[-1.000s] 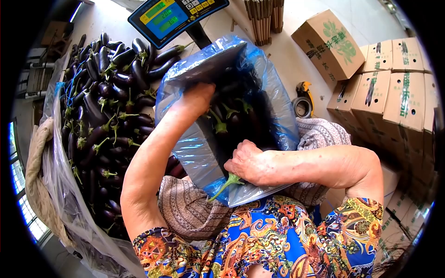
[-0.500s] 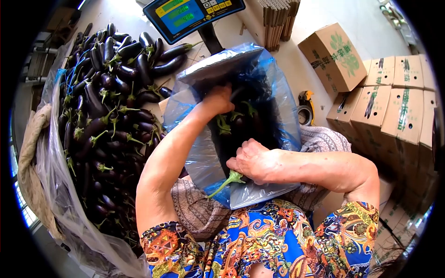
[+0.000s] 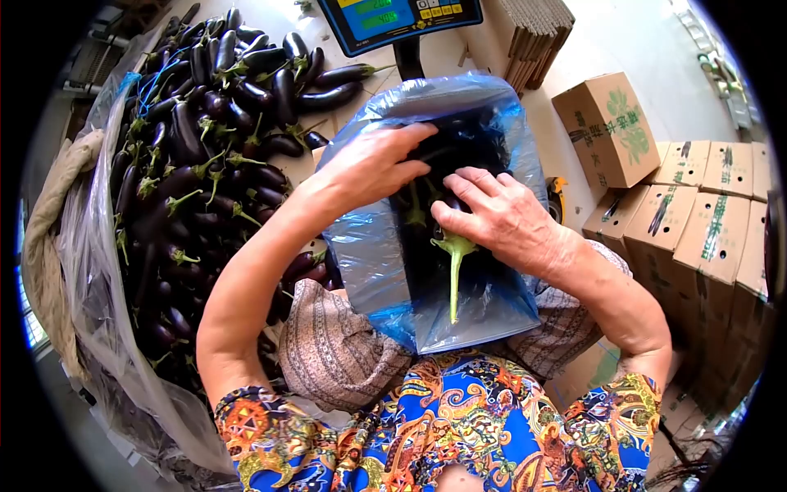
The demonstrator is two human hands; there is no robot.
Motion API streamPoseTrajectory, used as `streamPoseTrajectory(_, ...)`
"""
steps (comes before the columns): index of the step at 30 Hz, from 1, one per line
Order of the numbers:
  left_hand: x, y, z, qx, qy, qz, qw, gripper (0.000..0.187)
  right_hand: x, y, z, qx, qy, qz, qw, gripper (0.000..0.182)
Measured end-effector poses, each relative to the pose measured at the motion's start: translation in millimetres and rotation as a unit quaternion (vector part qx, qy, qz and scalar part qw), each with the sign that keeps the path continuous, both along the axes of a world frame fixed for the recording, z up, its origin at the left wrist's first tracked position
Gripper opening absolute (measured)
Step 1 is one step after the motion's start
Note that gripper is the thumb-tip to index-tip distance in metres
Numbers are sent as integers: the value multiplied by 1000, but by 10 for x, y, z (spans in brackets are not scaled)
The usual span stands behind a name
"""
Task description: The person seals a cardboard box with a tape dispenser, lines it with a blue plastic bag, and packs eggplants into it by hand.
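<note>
While the right hand (image 3: 512,220) grips an eggplant (image 3: 454,246) inside the blue-lined box (image 3: 477,332), I see the left hand (image 3: 375,164) spread over its left rim.

Pale, brightly lit floor (image 3: 631,41), window (image 3: 34,330) far left

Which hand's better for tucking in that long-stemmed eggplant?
Probably the right hand: it holds the eggplant near the green stem, while the left hand is farther away, over the blue plastic.

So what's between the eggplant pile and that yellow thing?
In the head view: the blue-lined box, left hand, and right hand holding an eggplant.
</note>
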State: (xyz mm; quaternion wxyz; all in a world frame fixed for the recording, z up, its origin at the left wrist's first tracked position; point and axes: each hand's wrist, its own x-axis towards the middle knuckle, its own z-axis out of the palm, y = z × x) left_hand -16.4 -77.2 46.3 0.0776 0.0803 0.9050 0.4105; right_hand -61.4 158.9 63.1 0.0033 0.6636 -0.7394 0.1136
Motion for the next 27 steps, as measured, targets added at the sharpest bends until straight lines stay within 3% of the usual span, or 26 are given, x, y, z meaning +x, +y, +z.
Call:
streamPoseTrajectory(4,512,-183,556,131,-92,13,987,45,-127,-74,-335,-34,108,89,990,32)
streamPoseTrajectory(5,635,-218,594,168,-109,1,980,45,-171,-103,-454,-15,122,103,987,40)
streamPoseTrajectory(7,860,-277,545,182,-95,43,978,45,-183,-196,-684,38,83,40,995,47)
streamPoseTrajectory(8,972,-322,501,187,-88,67,976,45,-223,-187,-895,95,4,-12,995,53)
streamPoseTrajectory(12,1496,-591,-59,244,-147,258,923,42,-144,-265,-962,91,-151,-167,970,58)
streamPoseTrajectory(14,1812,-697,-418,272,-154,308,898,42,-84,-333,-1047,59,-270,-302,912,64)
streamPoseTrajectory(18,2347,-607,-952,299,-173,427,836,41,-104,-499,-1180,-11,-346,-423,837,90)
streamPoseTrajectory(19,2462,-524,-1063,346,-184,467,793,40,-129,-531,-1261,-16,-341,-418,842,90)
streamPoseTrajectory(21,2831,-470,-1547,373,-182,471,778,39,-122,-604,-1353,-24,-334,-407,850,92)
streamPoseTrajectory(23,2938,-330,-1436,228,-227,457,829,37,-125,-615,-1251,27,-346,-367,863,94)
streamPoseTrajectory(24,2975,-260,-1346,274,-209,466,815,36,-133,-602,-1161,53,-351,-348,868,95)
streamPoseTrajectory(27,3397,-275,-1778,359,-206,469,780,35,-169,-571,-814,113,-441,-358,815,94)
